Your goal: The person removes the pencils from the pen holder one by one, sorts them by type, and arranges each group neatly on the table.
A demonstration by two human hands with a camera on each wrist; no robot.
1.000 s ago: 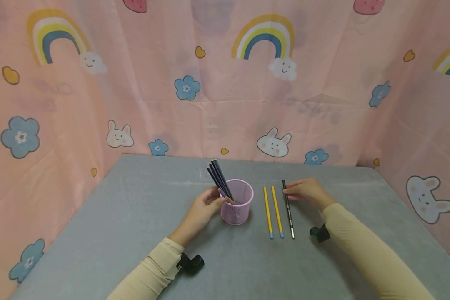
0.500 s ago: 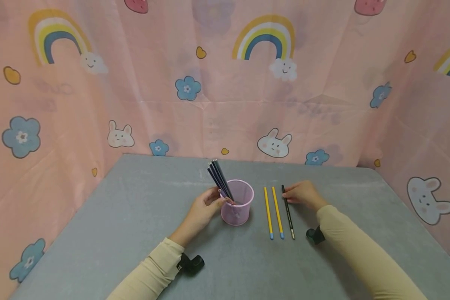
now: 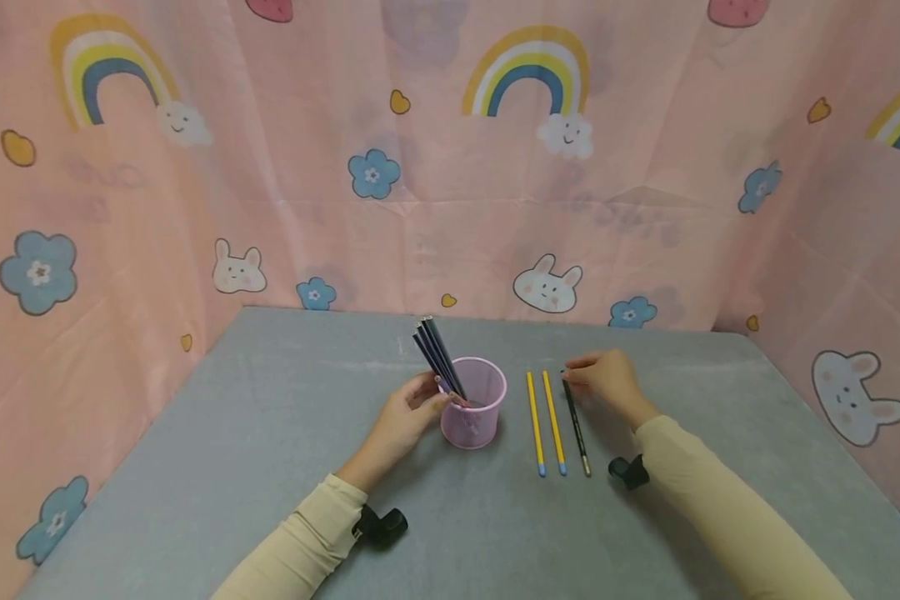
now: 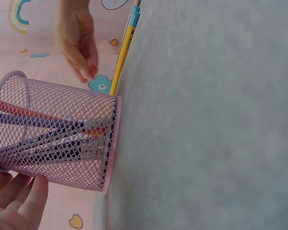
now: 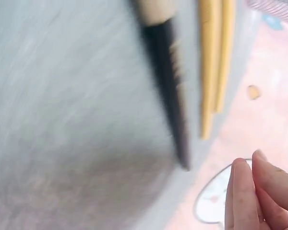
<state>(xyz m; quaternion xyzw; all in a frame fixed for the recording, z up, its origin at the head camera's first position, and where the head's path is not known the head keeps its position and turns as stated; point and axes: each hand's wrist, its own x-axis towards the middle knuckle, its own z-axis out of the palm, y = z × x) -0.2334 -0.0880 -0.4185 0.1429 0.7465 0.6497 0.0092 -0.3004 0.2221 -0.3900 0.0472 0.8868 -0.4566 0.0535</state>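
Note:
On the grey table stands a pink mesh pen cup [image 3: 474, 429] with several dark pencils [image 3: 441, 358] leaning left in it. My left hand [image 3: 402, 421] grips the cup at its left rim, fingers against the mesh [image 4: 62, 134] in the left wrist view. To the right lies a black pencil [image 3: 576, 423], its pale end toward me. My right hand [image 3: 607, 383] hovers at its far end. In the right wrist view, thumb and fingers [image 5: 242, 191] are apart from the pencil's dark tip. Two yellow pencils [image 3: 554, 423] with blue ends lie alongside, between cup and black pencil.
A pink patterned cloth [image 3: 420, 233] hangs behind and beside the grey table [image 3: 270, 433]. Dark wrist-worn cameras sit under both sleeves, the left one [image 3: 381, 527] close to the tabletop.
My right hand first touches the black pencil and shifts it slightly toward me, then lets go and lifts off its far end. My left hand stays on the cup.

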